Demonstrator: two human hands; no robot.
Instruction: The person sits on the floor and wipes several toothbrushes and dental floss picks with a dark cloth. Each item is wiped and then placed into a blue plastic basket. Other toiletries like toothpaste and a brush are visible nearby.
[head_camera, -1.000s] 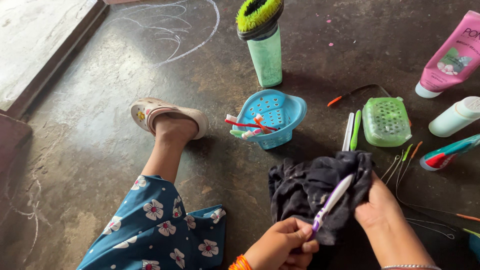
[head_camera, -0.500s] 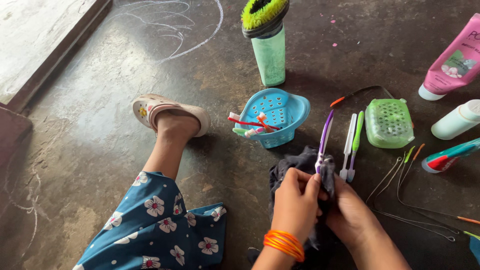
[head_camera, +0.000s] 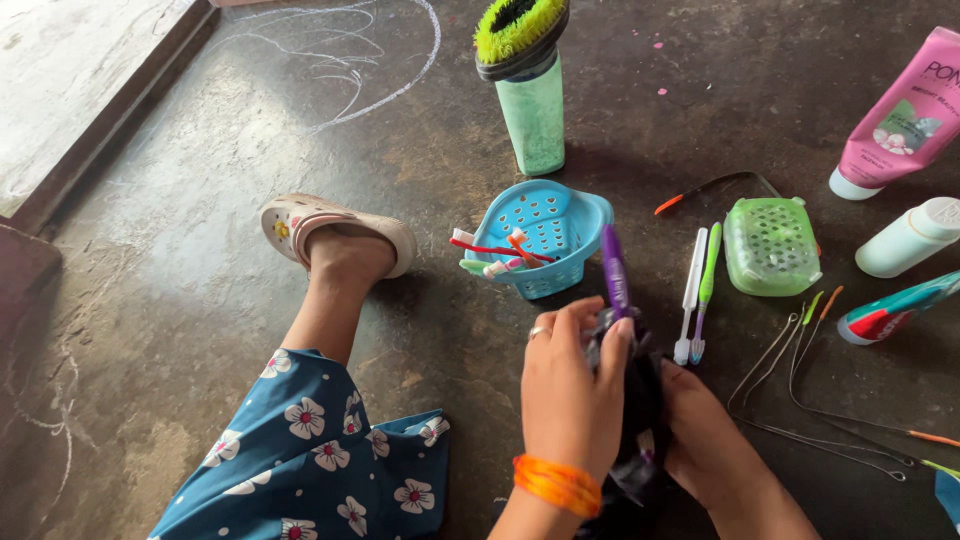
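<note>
Low and right of centre in the frame, we have our left hand (head_camera: 572, 385) closed round a dark cloth (head_camera: 640, 420) and pinching the purple toothbrush (head_camera: 614, 278), whose handle sticks up out of the bundle; our right hand (head_camera: 705, 440) cups the cloth from the other side, fingers curled tight on it. We judge the step in hand to be wiping the brush within the cloth. Next would seem to call for drawing the brush free and laying it beside the white and green toothbrushes (head_camera: 698, 290) just right of it, or into the blue basket (head_camera: 560, 225) above.
</note>
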